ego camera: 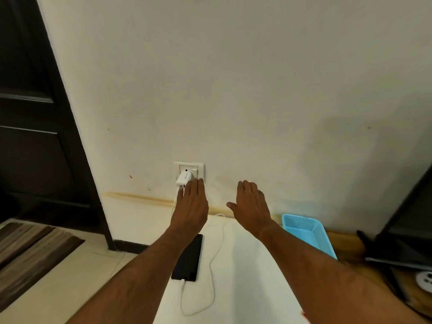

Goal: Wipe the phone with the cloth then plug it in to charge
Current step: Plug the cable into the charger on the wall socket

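A black phone (188, 259) lies flat on the white surface (245, 265), partly under my left forearm. A white cable (212, 265) is plugged into its near end and loops up toward the white charger (184, 178) in the wall socket (200, 166). My left hand (192, 204) is stretched out flat, palm down, fingertips just beside the charger, holding nothing. My right hand (251, 203) hovers flat to the right, fingers together, empty. No cloth is in view.
A light blue plastic basket (306, 232) stands at the wall on the right. Dark furniture (406, 230) and a white round plug strip (425, 278) fill the right edge. A dark door (35, 136) and a striped mat (30, 253) are at the left.
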`<state>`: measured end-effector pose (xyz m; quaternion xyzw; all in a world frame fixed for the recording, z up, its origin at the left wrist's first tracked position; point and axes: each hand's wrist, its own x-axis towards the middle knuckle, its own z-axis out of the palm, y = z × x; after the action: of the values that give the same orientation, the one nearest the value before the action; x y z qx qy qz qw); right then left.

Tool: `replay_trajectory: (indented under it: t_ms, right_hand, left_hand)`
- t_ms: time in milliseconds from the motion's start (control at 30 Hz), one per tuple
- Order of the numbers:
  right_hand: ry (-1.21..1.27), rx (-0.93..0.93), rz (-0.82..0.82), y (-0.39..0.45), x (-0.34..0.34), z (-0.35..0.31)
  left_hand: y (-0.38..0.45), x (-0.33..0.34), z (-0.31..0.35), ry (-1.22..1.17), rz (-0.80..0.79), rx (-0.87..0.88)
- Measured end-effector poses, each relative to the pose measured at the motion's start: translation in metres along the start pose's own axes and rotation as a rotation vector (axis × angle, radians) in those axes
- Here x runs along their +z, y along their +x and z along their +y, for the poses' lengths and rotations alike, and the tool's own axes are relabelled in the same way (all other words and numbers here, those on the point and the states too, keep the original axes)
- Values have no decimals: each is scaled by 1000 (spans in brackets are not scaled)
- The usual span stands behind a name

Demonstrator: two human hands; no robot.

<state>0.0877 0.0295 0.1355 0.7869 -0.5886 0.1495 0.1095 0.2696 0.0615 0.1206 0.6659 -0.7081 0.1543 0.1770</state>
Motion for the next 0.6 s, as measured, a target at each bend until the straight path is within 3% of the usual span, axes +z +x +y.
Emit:
replay_trajectory:
  t_ms: [600]
  right_hand:
    - [30, 47, -12, -80, -18, 59]
  left_hand:
    - [-48, -14, 81, -59, -46, 72]
